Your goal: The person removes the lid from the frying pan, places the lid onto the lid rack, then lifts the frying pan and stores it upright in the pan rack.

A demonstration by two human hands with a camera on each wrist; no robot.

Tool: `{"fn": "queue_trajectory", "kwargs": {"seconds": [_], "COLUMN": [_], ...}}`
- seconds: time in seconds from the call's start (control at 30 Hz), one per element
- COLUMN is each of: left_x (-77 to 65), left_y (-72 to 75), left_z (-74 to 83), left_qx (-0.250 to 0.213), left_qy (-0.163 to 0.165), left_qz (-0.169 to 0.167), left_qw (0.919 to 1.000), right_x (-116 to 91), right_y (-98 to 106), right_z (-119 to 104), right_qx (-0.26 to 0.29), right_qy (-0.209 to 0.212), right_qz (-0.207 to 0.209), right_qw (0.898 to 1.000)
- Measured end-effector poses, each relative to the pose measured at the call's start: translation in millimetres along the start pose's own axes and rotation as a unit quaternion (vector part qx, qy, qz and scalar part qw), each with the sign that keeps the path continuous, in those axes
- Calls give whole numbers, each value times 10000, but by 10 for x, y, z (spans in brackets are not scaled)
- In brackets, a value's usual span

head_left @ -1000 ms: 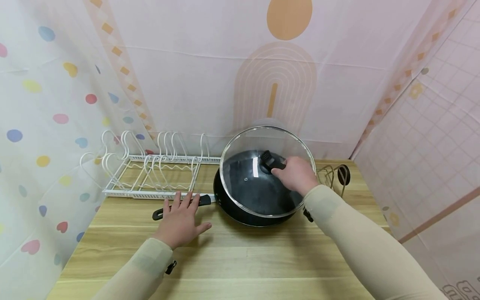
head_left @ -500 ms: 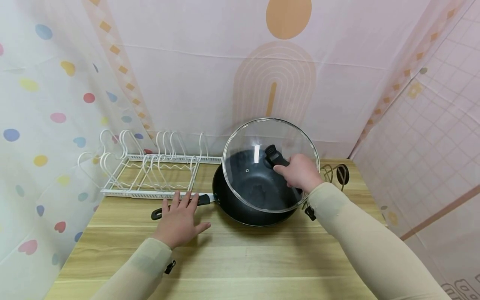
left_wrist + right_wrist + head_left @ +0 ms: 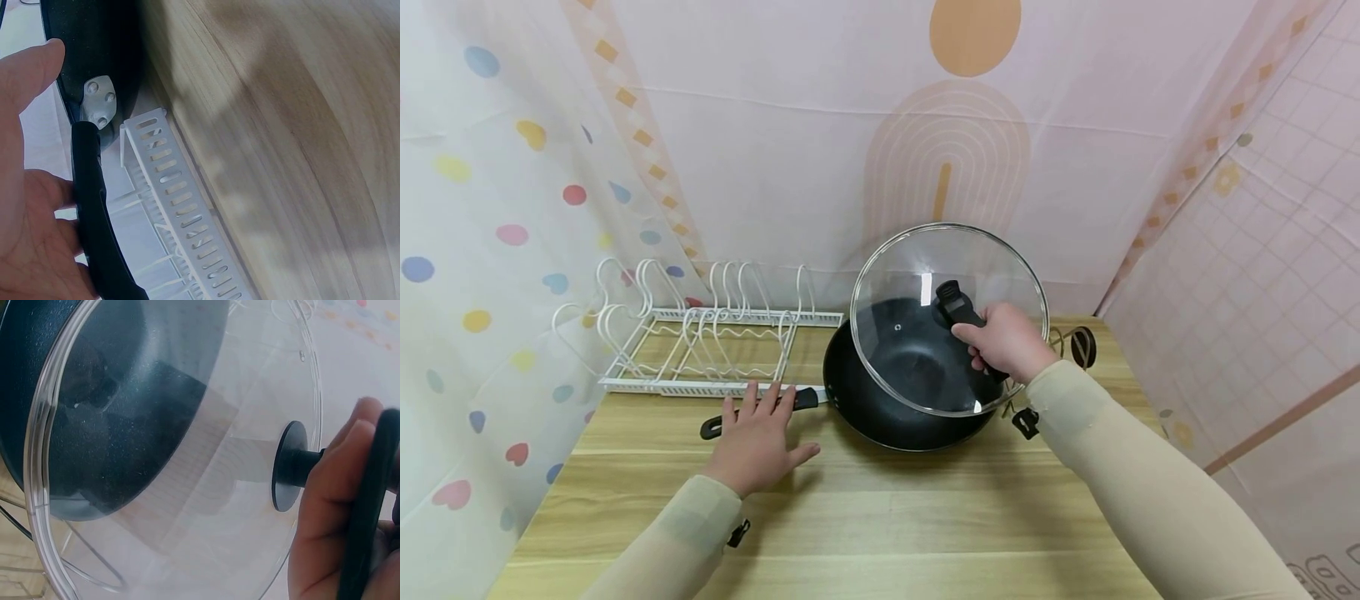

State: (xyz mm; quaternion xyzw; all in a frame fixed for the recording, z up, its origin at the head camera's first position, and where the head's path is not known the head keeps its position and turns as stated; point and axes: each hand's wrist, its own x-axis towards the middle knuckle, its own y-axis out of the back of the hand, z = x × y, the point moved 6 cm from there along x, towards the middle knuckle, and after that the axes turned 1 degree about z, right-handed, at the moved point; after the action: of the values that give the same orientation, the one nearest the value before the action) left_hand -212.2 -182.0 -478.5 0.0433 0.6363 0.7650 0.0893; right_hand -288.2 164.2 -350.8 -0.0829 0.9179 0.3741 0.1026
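My right hand (image 3: 1011,337) grips the black handle (image 3: 958,304) of a round glass lid (image 3: 895,267) with a metal rim. The lid is raised and tilted above a deep black frying pan (image 3: 857,400); through the glass the pan's dark inside shows. In the right wrist view, fingers (image 3: 337,481) curl round the lid's handle. My left hand (image 3: 756,446) lies over the pan's long black handle (image 3: 90,200), fingers spread and straight, thumb pointing toward the pan. In the left wrist view, the fingers touch the handle's side and a riveted metal bracket (image 3: 100,103) joins it to the pan.
A white wire rack (image 3: 700,387) with upright loops stands behind the pan handle on the left. To the right of the pan, a gold wire stand (image 3: 1063,342) with a black disc (image 3: 1083,347) is partly hidden. The wooden table (image 3: 865,525) meets patterned curtains (image 3: 775,167) at back and sides.
My right hand has lifted the lid higher and slightly right, tilting it more, so more of the pan's near rim shows. The left hand stays on the pan handle.
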Motion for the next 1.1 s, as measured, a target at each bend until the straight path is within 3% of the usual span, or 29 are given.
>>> {"fn": "queue_trajectory", "kwargs": {"seconds": [0.23,0.43,0.87,1.1], "left_x": [-5,-2,4,6], "left_y": [-1,-9,-6,-8], "left_z": [-1,1,6,1], "left_qx": [16,42,22,27], "left_qy": [-10,-17,-9,-1], "left_qz": [34,52,39,19], "left_qw": [10000,10000,10000,10000], "right_x": [-17,-51,-90,-94], "right_y": [18,91,262,274], "right_z": [39,51,125,165], "right_qx": [539,662,320,821], "right_qy": [-79,-74,-130,-178], "right_qz": [-175,-184,-47,-113], "right_qw": [9984,9976,9994,9964]}}
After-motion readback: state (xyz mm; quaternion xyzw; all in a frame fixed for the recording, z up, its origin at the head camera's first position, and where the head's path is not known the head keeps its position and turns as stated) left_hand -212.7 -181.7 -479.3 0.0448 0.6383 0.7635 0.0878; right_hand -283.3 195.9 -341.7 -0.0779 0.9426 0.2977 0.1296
